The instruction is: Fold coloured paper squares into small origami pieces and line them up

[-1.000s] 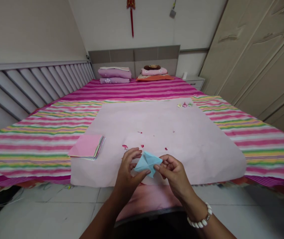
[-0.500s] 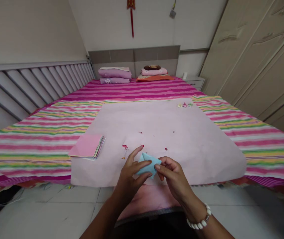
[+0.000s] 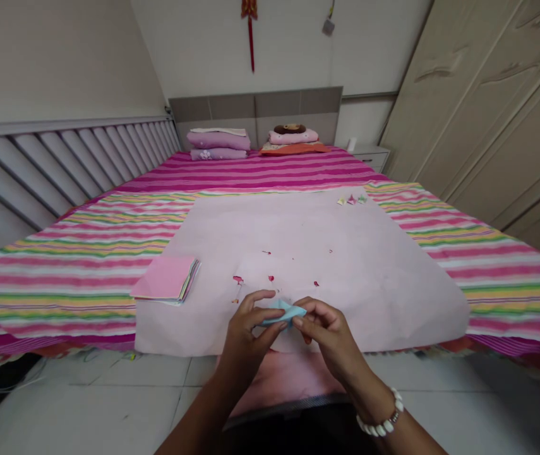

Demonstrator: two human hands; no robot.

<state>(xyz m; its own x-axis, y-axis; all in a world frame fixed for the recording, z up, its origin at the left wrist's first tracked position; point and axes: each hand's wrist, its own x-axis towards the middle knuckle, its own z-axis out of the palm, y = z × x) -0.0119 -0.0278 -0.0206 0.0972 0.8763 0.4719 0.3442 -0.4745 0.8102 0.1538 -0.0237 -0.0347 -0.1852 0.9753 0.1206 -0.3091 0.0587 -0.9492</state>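
Observation:
A small folded piece of light blue paper [image 3: 287, 312] is held up between both hands, over the near edge of the large pale sheet. My left hand [image 3: 249, 323] pinches its left side between thumb and fingers, with the index finger reaching out above it. On the other side, my right hand [image 3: 324, 326] grips the right corner between thumb and index finger. The paper appears tilted, showing a narrow, pointed outline. Part of it is hidden behind my fingertips.
The pale sheet [image 3: 393, 284] covers the bed's near part, with several red marks or holes in it. A stack of coloured paper [image 3: 168, 278] lies at its left edge. Three small folded paper pieces [image 3: 351, 200] sit at the far right corner. Bedding [image 3: 220, 140] is piled by the headboard.
The blue paper has tipped from facing the camera to a narrower, nearly edge-on view. My left index finger has lowered and curled inward, uncovering a red mark on the sheet.

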